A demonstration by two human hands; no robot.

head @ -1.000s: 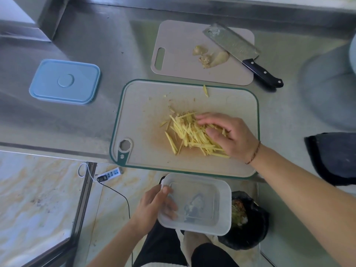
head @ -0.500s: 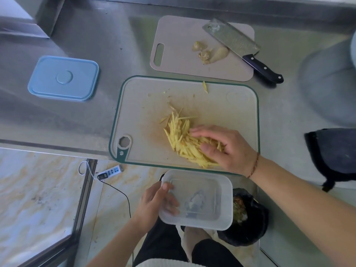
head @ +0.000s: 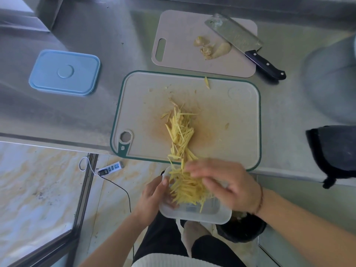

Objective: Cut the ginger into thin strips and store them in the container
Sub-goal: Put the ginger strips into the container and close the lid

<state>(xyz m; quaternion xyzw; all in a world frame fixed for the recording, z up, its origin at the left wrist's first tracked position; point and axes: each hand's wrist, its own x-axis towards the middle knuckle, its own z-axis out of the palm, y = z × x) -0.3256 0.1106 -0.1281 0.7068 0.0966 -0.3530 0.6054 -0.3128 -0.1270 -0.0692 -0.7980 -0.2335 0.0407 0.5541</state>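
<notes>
The right hand (head: pixel 225 186) hovers palm-down over the clear container (head: pixel 194 213), its fingers (head: pixel 196 166) stretched nearly straight and loosely spread, touching a heap of ginger strips (head: pixel 185 186) and clasping nothing. Under and just left of those fingers the strips lie partly inside the container, while the rest trail away from the fingertips in a band up the green-rimmed cutting board (head: pixel 231 116). The left hand (head: pixel 156 193) grips the container's left wall, thumb over the rim and fingers curled beneath, keeping it just below the board's near edge, which juts past the steel counter (head: pixel 81 116). Both forearms reach in from the bottom of the view, the right with a thin cord bracelet (head: pixel 260 199) at the wrist. Beyond the fingertips, at the far side of the green-rimmed board, a smaller pale board (head: pixel 181 54) carries ginger scraps (head: pixel 212 49) and a cleaver (head: pixel 237 37) with a black riveted handle. Far to the left of the hands a blue lid (head: pixel 64 72) lies flat on the counter. Right of the hands a dark cloth (head: pixel 335 151) hangs over the counter edge. Below the container sits a black-lined bin (head: pixel 242 230), and left of the left hand a white power strip (head: pixel 111 168) with its cable lies on the marbled floor (head: pixel 38 189). No writing is legible anywhere.
</notes>
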